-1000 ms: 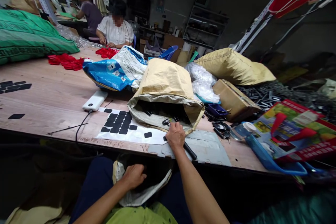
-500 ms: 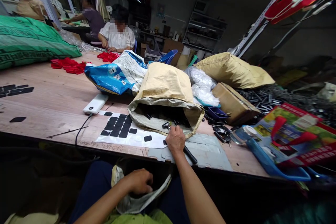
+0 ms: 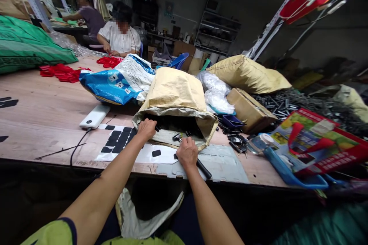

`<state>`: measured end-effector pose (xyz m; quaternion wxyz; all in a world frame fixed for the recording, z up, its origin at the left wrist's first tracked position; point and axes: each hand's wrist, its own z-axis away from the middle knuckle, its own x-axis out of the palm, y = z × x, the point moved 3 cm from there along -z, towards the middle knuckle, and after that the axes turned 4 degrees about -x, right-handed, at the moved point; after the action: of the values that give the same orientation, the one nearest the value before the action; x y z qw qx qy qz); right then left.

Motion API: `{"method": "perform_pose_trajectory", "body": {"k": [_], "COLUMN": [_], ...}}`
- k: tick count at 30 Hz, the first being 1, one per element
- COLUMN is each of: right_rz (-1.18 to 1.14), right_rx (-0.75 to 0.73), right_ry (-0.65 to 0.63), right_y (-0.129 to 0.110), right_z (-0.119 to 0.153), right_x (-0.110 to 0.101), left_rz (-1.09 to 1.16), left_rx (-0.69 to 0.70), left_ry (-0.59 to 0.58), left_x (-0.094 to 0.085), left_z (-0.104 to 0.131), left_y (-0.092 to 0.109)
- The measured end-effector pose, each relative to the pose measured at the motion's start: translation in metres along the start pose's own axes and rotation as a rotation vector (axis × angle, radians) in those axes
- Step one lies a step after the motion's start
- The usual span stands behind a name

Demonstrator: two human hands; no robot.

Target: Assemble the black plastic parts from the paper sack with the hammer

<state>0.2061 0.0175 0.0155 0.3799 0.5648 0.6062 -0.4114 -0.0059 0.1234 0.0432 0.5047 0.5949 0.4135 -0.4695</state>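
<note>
Across the front of the wooden table (image 3: pixel 31 111), a large tan paper sack (image 3: pixel 178 92) was laid with its wide mouth turned toward the person. By its look, it was judged heavy at the filled end but soft at the rim; a firm pull was best taken at the folded lip, where the stiff-looking edge could be gripped without tearing. Below the table edge, a second open sack (image 3: pixel 138 224) was seen at the lap, its lining limp and easily collapsed.

At the mouth's left corner, the left hand (image 3: pixel 147 129) was placed with its fingers curled; whether anything was pinched there could not be told. Under the closed right hand (image 3: pixel 187 153), a black-handled tool (image 3: pixel 204 169) was held at the mouth's front edge, its handle slanting out over the grey plate (image 3: pixel 227 162). It was judged rigid and fairly light, perhaps slick along the handle, and best grasped around the middle. Smallest, the black pads (image 3: pixel 117 141) were spread on white paper (image 3: pixel 146 156), seemingly thin and best lifted by an edge.
</note>
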Motion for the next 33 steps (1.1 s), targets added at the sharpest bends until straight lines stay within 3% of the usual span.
{"method": "perform_pose_trajectory", "body": {"k": [5, 9, 12, 17, 23, 28, 33], "right_rz": [-0.008, -0.007, -0.005, -0.009, -0.056, -0.330, -0.638], "right_rx": [0.000, 0.000, 0.005, 0.004, -0.005, 0.017, -0.080], "right_ry": [-0.004, -0.002, -0.001, 0.017, -0.008, 0.052, 0.126], "right_y": [0.000, 0.000, 0.000, 0.000, 0.004, 0.009, -0.007], "right_z": [-0.001, -0.001, 0.000, 0.002, -0.002, 0.002, 0.031], "right_x": [0.000, 0.001, 0.000, 0.001, 0.001, -0.025, -0.051], "left_rz": [-0.006, 0.232, 0.364, 0.412, 0.536, 0.553, 0.554], "left_rx": [0.006, 0.266, 0.424, 0.325, 0.275, 0.255, 0.239], "left_ry": [0.045, 0.068, -0.020, -0.013, 0.003, 0.008, 0.016], "left_x": [-0.006, -0.010, 0.004, 0.031, 0.037, 0.035, 0.035], "left_z": [0.009, 0.045, 0.079, 0.100, 0.093, 0.093, 0.094], "left_y": [0.003, 0.026, 0.041, 0.030, 0.012, 0.013, 0.014]}}
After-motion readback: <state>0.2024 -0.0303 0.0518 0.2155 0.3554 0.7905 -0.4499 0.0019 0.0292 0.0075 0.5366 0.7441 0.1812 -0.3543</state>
